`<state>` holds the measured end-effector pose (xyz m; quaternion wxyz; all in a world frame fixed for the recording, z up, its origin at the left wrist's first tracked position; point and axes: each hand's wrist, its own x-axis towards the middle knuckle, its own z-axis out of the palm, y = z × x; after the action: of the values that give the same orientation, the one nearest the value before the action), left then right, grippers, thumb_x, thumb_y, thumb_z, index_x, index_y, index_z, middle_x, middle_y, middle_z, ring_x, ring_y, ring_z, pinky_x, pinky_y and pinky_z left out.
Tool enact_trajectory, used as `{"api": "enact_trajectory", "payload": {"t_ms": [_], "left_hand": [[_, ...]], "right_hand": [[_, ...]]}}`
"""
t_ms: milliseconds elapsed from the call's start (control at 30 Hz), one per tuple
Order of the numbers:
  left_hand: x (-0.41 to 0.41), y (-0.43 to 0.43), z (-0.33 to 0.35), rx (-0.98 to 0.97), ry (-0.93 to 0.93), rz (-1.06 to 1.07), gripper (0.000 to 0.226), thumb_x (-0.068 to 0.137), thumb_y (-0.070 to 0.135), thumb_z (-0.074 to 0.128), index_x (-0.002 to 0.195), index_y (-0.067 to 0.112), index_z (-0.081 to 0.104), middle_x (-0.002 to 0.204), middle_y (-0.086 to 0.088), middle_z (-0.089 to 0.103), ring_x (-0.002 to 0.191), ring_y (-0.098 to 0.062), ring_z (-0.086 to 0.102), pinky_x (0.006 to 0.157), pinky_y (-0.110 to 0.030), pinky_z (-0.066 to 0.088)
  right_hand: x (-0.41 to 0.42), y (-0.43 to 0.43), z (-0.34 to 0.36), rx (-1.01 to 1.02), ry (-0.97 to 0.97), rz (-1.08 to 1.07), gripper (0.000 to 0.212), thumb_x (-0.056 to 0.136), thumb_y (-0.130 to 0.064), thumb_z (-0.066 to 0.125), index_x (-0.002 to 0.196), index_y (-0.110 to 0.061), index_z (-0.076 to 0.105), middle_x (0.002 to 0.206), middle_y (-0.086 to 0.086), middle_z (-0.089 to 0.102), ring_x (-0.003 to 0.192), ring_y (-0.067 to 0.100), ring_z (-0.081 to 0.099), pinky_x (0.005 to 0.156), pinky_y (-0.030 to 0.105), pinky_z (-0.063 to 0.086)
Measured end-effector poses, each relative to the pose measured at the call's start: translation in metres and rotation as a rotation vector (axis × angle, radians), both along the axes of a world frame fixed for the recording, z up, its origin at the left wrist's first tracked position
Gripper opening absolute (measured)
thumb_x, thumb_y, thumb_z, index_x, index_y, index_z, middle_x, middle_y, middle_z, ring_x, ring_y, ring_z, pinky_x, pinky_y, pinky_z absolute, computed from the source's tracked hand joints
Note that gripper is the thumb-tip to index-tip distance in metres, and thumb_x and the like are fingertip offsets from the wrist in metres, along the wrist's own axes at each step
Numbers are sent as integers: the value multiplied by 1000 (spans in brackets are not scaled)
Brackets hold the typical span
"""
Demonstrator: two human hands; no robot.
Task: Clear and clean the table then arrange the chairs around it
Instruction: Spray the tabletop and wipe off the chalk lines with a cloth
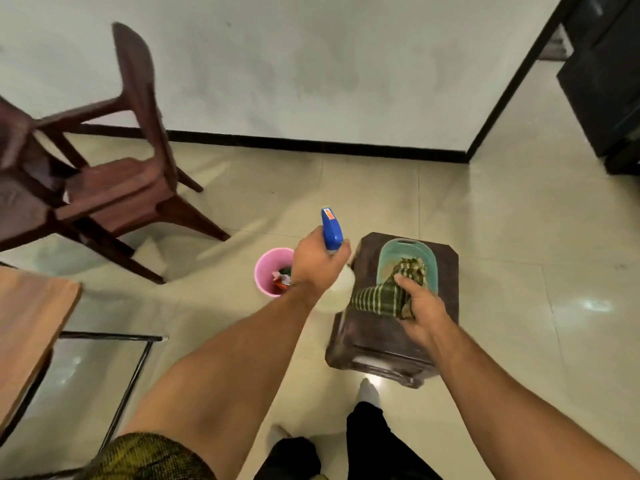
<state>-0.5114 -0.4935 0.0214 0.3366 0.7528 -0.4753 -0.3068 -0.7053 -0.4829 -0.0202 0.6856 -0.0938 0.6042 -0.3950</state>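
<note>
My left hand [317,259] grips the neck of a spray bottle [336,282] with a blue trigger head and a pale body, held above the floor. My right hand [420,306] holds a green striped cloth [377,296] that trails out of a teal basin [408,251]. The basin sits on a dark brown stool [374,344]. A corner of the light wooden table [31,317] with black metal legs shows at the left edge. A dark wooden chair [117,188] stands at the upper left, and a second one overlaps it at the far left.
A pink waste bin [268,268] with wrappers inside stands on the tiled floor just left of the stool. A white wall with a black skirting runs behind. A dark cabinet [609,81] fills the upper right corner. My feet are below the stool.
</note>
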Motion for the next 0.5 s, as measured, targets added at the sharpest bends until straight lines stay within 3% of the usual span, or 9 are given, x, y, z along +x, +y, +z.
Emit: {"api": "enact_trajectory", "payload": {"t_ms": [100, 133, 200, 267, 367, 433, 500], "left_hand": [[50, 60, 10, 99, 35, 116, 16, 85, 28, 67, 85, 13, 63, 72, -4, 63, 70, -27, 62, 68, -41, 54], [65, 78, 11, 121, 54, 139, 14, 84, 26, 68, 83, 13, 65, 74, -7, 66, 73, -30, 64, 69, -43, 54], [97, 116, 16, 142, 105, 172, 12, 86, 22, 70, 77, 19, 62, 73, 0, 64, 76, -27, 62, 67, -31, 47], [126, 153, 18, 192, 143, 192, 12, 88, 23, 69, 88, 20, 58, 82, 3, 62, 81, -21, 58, 73, -25, 43], [185, 208, 13, 213, 207, 303, 31, 76, 31, 67, 102, 20, 54, 93, -2, 64, 87, -28, 65, 79, -39, 56], [220, 238, 4, 193, 243, 345, 33, 67, 32, 62, 98, 24, 56, 91, -4, 66, 86, -32, 68, 78, -49, 60], [246, 256, -2, 163, 261, 376, 27, 70, 29, 63, 96, 22, 61, 87, -6, 68, 82, -33, 68, 75, -52, 61]], "right_hand": [[63, 30, 25, -6, -174, 63, 12, 88, -12, 69, 99, -7, 66, 88, 12, 72, 79, 25, 70, 72, 40, 60], [83, 39, 29, 0, -218, 75, 14, 90, -15, 67, 100, -5, 65, 91, 14, 72, 81, 27, 71, 70, 39, 61], [127, 58, 36, 13, -271, 130, 22, 95, -21, 60, 105, -2, 63, 93, 17, 72, 85, 29, 71, 68, 40, 62], [166, 74, 39, 25, -302, 195, 29, 100, -25, 52, 110, 1, 61, 88, 18, 73, 80, 31, 73, 63, 41, 62], [238, 103, 43, 49, -271, 359, 36, 104, -26, 45, 123, 2, 57, 89, 20, 75, 75, 32, 75, 55, 39, 60], [280, 123, 43, 46, -230, 434, 36, 104, -22, 45, 128, 1, 56, 102, 23, 74, 85, 35, 74, 60, 41, 61], [312, 134, 43, 45, -211, 479, 39, 99, -19, 52, 132, 1, 55, 115, 23, 70, 100, 39, 71, 78, 46, 60]]}}
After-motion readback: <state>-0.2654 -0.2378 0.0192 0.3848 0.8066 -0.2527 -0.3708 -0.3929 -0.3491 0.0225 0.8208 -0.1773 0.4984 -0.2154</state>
